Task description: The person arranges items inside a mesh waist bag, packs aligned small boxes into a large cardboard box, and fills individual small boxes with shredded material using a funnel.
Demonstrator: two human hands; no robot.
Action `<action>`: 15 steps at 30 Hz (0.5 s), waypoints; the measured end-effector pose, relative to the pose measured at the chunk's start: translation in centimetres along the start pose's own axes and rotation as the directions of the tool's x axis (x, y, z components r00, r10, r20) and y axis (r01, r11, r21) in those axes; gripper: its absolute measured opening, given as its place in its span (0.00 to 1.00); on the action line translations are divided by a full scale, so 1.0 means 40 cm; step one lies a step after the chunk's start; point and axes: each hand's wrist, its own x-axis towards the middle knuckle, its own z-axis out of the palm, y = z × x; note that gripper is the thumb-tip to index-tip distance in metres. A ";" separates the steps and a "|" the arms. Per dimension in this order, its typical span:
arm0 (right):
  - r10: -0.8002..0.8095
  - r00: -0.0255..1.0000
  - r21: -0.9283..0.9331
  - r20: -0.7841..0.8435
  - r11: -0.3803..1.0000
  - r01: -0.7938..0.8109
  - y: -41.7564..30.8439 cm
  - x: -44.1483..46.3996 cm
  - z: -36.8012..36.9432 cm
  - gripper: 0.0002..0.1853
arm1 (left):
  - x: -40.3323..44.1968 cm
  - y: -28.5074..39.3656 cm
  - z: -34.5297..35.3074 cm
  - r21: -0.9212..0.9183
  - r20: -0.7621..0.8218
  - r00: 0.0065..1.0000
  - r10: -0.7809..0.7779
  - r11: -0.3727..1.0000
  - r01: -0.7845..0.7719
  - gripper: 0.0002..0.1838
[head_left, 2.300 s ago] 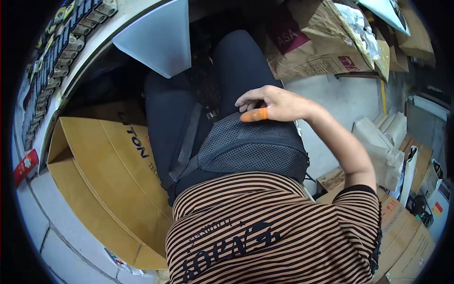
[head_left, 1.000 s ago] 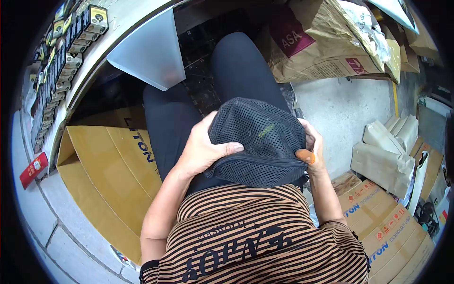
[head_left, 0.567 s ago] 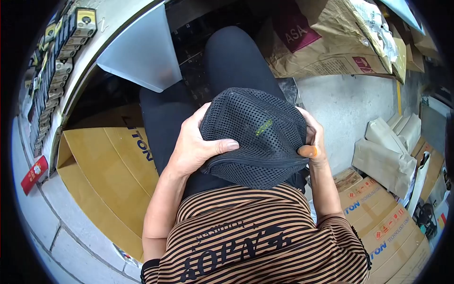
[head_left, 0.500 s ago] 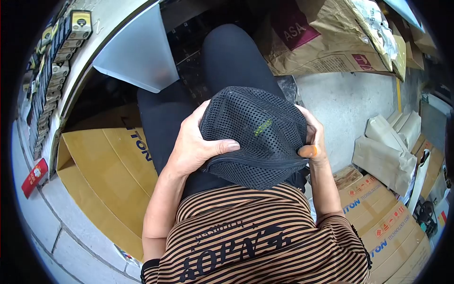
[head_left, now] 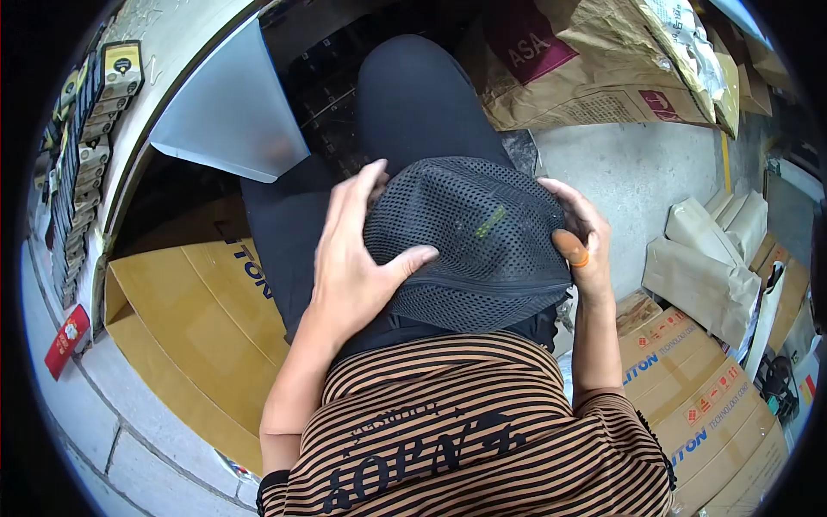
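A black mesh bag (head_left: 465,224) with small green lettering lies bulging across my lap. A dark seam, perhaps a zipper, runs along its lower side. My left hand (head_left: 353,258) is open at the bag's left side, fingers spread and thumb over the mesh. At the right edge, my right hand (head_left: 586,237) is open around the side, its fingers loosely bent and apart from the thumb. An orange cover (head_left: 569,247) wraps the right thumb. Parts of the fingers behind the bag are hidden, so I cannot tell how far they touch it.
A translucent plastic sheet or bin (head_left: 233,108) stands at the upper left. An opened cardboard box (head_left: 189,319) lies left of my legs. Flattened cartons (head_left: 689,405) are at the lower right, near beige packets (head_left: 702,276). A large brown paper sack (head_left: 594,77) is at the upper right.
Both hands have loosened and moved slightly outward from the bag. The left fingers have lifted and spread, and the right thumb has shifted off the seam. The bag has settled a little.
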 end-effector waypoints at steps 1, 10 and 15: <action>-0.035 0.999 -0.064 0.000 0.997 0.035 0.002 -0.005 -0.001 0.33 | -0.009 0.007 -0.002 0.170 -0.071 0.992 0.105 0.981 -0.091 0.35; 0.133 0.982 0.112 -0.131 0.987 -0.118 0.033 -0.023 0.033 0.24 | -0.090 0.050 0.035 0.061 0.270 0.867 0.419 0.891 -0.450 0.28; 0.186 0.970 0.239 -0.155 0.960 -0.146 0.023 -0.031 0.062 0.22 | -0.094 0.031 0.032 -0.002 0.272 0.860 0.433 0.894 -0.449 0.29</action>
